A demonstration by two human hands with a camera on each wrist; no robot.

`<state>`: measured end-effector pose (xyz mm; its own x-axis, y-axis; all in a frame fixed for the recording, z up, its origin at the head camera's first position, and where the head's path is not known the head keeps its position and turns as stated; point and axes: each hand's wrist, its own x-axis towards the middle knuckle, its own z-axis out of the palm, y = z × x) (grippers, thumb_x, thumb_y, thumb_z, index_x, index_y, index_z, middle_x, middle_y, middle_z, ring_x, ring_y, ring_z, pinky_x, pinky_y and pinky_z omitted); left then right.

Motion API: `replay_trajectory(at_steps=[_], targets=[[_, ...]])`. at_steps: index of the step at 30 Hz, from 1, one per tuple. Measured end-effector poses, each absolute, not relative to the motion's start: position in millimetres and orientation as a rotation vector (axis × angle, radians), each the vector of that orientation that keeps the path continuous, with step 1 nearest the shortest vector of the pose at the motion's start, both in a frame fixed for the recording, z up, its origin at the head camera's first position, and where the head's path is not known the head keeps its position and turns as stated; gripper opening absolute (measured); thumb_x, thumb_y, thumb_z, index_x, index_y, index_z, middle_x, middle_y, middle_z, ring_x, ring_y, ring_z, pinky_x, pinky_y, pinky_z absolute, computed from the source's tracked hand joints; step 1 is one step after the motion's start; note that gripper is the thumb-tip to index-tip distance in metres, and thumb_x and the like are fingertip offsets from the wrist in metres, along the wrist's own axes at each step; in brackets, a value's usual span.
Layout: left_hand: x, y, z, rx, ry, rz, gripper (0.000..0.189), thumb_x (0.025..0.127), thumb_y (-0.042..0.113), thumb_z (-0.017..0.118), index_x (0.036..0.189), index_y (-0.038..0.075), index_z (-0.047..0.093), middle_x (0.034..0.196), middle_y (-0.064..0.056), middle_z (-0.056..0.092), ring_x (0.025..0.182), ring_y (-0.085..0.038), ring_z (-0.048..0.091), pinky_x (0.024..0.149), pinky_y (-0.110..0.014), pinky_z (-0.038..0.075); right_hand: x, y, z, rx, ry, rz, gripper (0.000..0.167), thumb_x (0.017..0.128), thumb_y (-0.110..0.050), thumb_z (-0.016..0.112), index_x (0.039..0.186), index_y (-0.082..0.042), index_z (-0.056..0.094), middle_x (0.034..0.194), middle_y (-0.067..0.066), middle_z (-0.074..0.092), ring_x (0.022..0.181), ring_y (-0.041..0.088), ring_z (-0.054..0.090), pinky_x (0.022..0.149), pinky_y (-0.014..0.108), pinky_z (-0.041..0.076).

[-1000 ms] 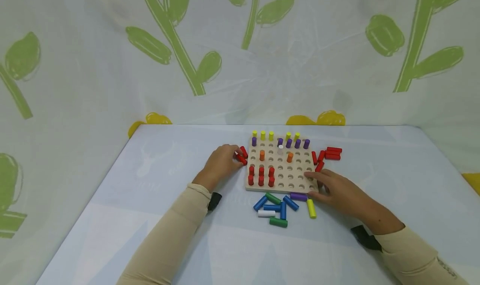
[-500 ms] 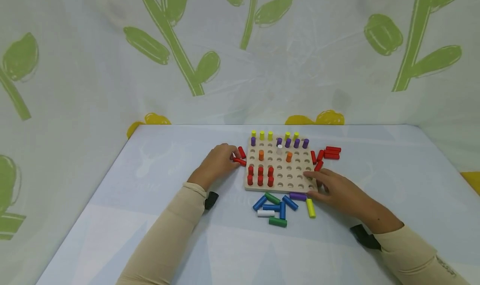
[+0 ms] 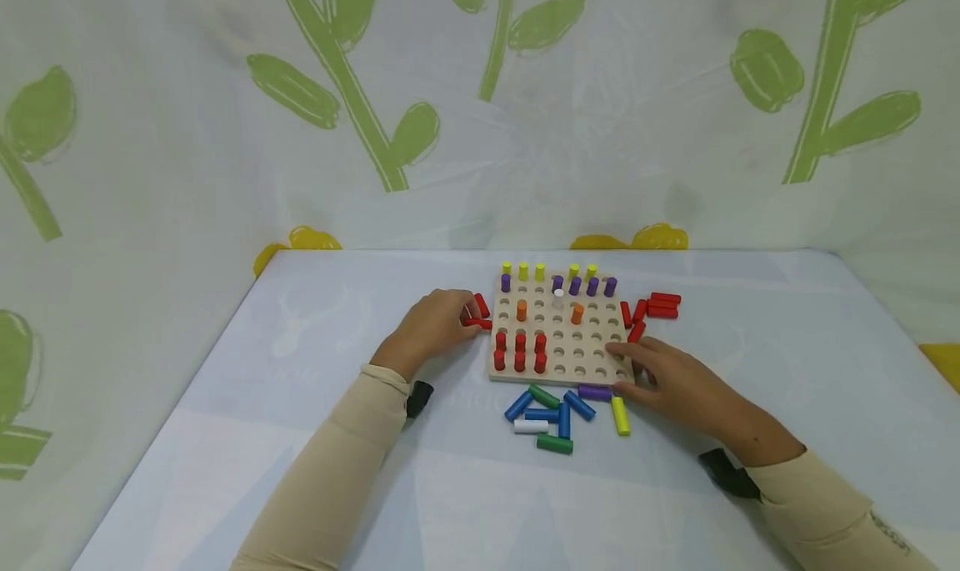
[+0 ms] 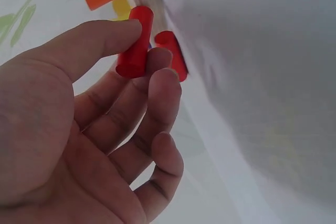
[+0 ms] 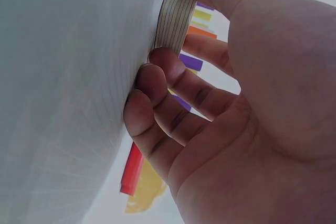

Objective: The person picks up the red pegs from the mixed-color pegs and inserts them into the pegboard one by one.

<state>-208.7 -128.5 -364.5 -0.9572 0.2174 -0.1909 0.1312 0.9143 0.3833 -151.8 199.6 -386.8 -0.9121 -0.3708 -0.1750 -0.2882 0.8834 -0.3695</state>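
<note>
My left hand (image 3: 431, 325) is at the left side of the wooden pegboard (image 3: 547, 380). Thumb and fingertips pinch a red peg (image 4: 135, 43), held near the board's edge. Another red peg (image 4: 172, 56) lies just beyond it on the table. My right hand (image 3: 682, 383) holds the board's near right corner. Its thumb touches the front edge, the index finger reaches over the top, and the other fingertips press the side edge (image 5: 176, 14). Red pegs (image 3: 520, 360) stand in two rows at the board's front left. Orange pegs (image 3: 521, 310), a white peg (image 3: 558, 299), purple and yellow pegs stand farther back.
Loose blue (image 3: 564, 419), green (image 3: 554, 444) and white (image 3: 531, 427) pegs lie before the board, with a purple peg (image 3: 596, 393) and a yellow peg (image 3: 620, 416). Several red pegs (image 3: 662, 312) lie to its right. A patterned sheet (image 3: 480, 137) rises behind the table.
The red peg in my left hand has turned from slanting to nearly level beside the board. My left hand has shifted slightly left; my right hand has stayed at the corner.
</note>
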Motion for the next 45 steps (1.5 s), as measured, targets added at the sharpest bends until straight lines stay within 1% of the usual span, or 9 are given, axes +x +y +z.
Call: replay_trajectory(at_steps=[4, 10, 20, 24, 31, 37, 38, 42, 45], targets=[[-207, -130, -359, 0.270, 2.872, 0.580, 0.020, 0.091, 0.024, 0.074, 0.105, 0.013, 0.067, 0.097, -0.003, 0.069, 0.087, -0.019, 0.061, 0.079, -0.029, 0.055, -154, 198, -385, -0.500, 2.801, -0.499, 0.066, 0.086, -0.041, 0.077, 0.145, -0.020, 0.053, 0.111, 0.008, 0.061, 0.096, 0.020, 0.056, 0.084, 0.042, 0.060], [-203, -123, -350, 0.294, 2.905, 0.664, 0.021, 0.091, 0.024, 0.073, 0.109, 0.013, 0.068, 0.093, -0.001, 0.067, 0.083, -0.018, 0.060, 0.072, -0.025, 0.053, -155, 198, -384, -0.494, 2.792, -0.488, 0.066, 0.086, -0.041, 0.077, 0.145, -0.019, 0.054, 0.111, 0.008, 0.061, 0.096, 0.020, 0.056, 0.086, 0.044, 0.059], [-186, -102, -338, 0.380, 2.960, 0.784, 0.027, 0.090, 0.020, 0.075, 0.116, 0.015, 0.068, 0.092, 0.000, 0.066, 0.085, -0.016, 0.059, 0.071, -0.024, 0.054, -154, 198, -384, -0.487, 2.787, -0.493, 0.066, 0.087, -0.041, 0.076, 0.145, -0.019, 0.054, 0.112, 0.009, 0.061, 0.096, 0.020, 0.056, 0.087, 0.046, 0.058], [-179, -93, -335, 0.484, 2.991, 0.836, 0.026, 0.090, 0.020, 0.075, 0.115, 0.015, 0.069, 0.094, 0.001, 0.066, 0.085, -0.014, 0.058, 0.071, -0.022, 0.054, -153, 198, -384, -0.479, 2.786, -0.496, 0.066, 0.086, -0.041, 0.077, 0.144, -0.019, 0.054, 0.115, 0.011, 0.061, 0.097, 0.021, 0.057, 0.089, 0.048, 0.058], [-172, -79, -331, 0.631, 3.002, 0.828, 0.024, 0.093, 0.021, 0.072, 0.116, 0.015, 0.071, 0.093, 0.003, 0.065, 0.081, -0.011, 0.057, 0.066, -0.017, 0.051, -152, 198, -385, -0.485, 2.789, -0.505, 0.065, 0.087, -0.041, 0.076, 0.144, -0.020, 0.054, 0.119, 0.012, 0.061, 0.099, 0.023, 0.057, 0.090, 0.049, 0.057], [-171, -65, -329, 0.695, 2.966, 0.749, 0.030, 0.093, 0.018, 0.072, 0.123, 0.014, 0.070, 0.103, 0.001, 0.070, 0.090, -0.012, 0.061, 0.075, -0.018, 0.054, -152, 200, -384, -0.510, 2.808, -0.499, 0.065, 0.087, -0.041, 0.076, 0.144, -0.019, 0.054, 0.113, 0.009, 0.061, 0.096, 0.020, 0.056, 0.088, 0.047, 0.058], [-171, -63, -330, 0.695, 2.956, 0.747, 0.032, 0.092, 0.018, 0.073, 0.124, 0.013, 0.070, 0.104, 0.001, 0.070, 0.091, -0.012, 0.061, 0.075, -0.017, 0.054, -152, 200, -384, -0.509, 2.808, -0.500, 0.065, 0.087, -0.041, 0.076, 0.144, -0.019, 0.054, 0.113, 0.009, 0.061, 0.097, 0.020, 0.056, 0.088, 0.047, 0.058], [-171, -58, -335, 0.705, 2.939, 0.720, 0.030, 0.093, 0.019, 0.072, 0.123, 0.014, 0.071, 0.098, 0.002, 0.069, 0.085, -0.011, 0.058, 0.065, -0.013, 0.049, -152, 200, -386, -0.505, 2.805, -0.503, 0.065, 0.087, -0.041, 0.076, 0.144, -0.019, 0.054, 0.112, 0.009, 0.062, 0.097, 0.021, 0.057, 0.088, 0.047, 0.058], [-171, -53, -338, 0.737, 2.969, 0.643, 0.029, 0.093, 0.023, 0.072, 0.121, 0.016, 0.071, 0.096, 0.003, 0.070, 0.083, -0.010, 0.059, 0.064, -0.013, 0.048, -152, 200, -387, -0.506, 2.807, -0.501, 0.065, 0.087, -0.040, 0.076, 0.144, -0.020, 0.054, 0.112, 0.008, 0.062, 0.097, 0.021, 0.057, 0.088, 0.046, 0.059]])
